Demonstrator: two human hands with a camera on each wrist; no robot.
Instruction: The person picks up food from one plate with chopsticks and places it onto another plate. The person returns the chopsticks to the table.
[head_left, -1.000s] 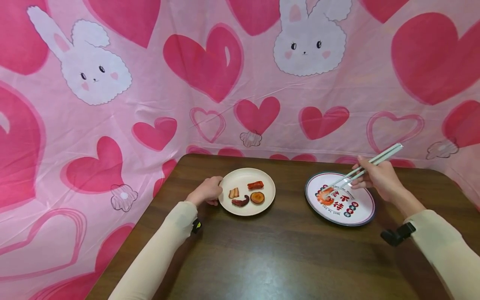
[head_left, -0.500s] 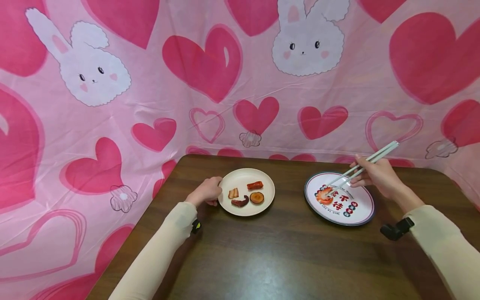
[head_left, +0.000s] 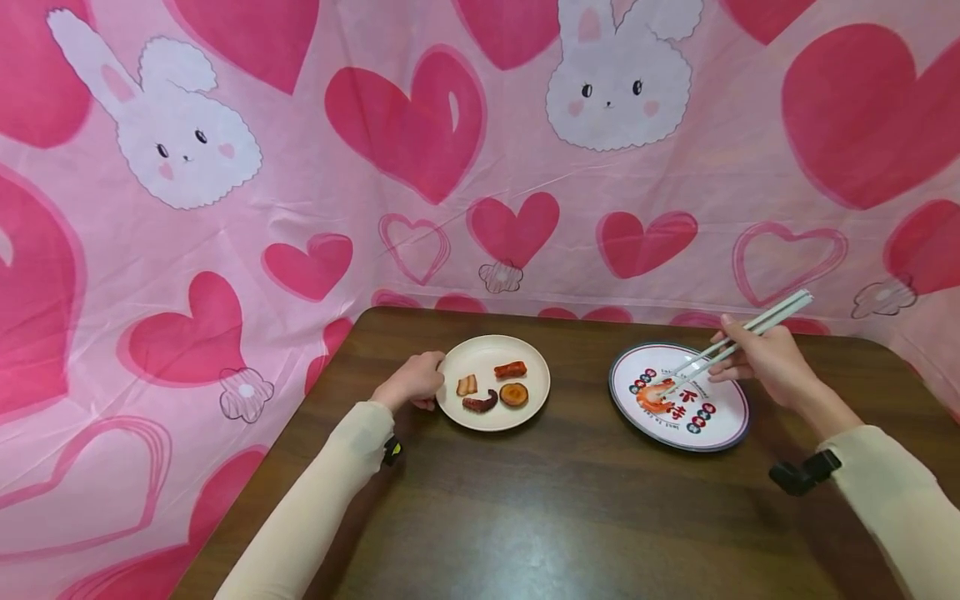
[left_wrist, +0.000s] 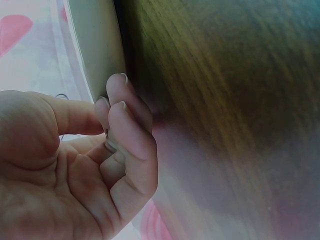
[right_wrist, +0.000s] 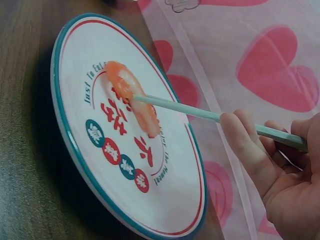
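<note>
At the left, my left hand pinches the rim of a cream plate, thumb and curled fingertips meeting at its edge in the left wrist view. My right hand holds a pair of pale green chopsticks, slanting down to the left. Their tips are at an orange shrimp, which overlaps the printed centre of a white plate with a blue-green rim. In the right wrist view the near chopstick crosses the shrimp's middle.
On the cream plate lie a curled dark tentacle piece, a round brown slice, a reddish chunk and a streaky bacon-like piece. Behind the brown wooden table hangs a pink cloth with hearts and rabbits.
The shrimp has shifted slightly right over the white plate with the chopstick tips, after a small leftward move. My right hand swayed left, then back right. The left hand and cream plate stay put.
</note>
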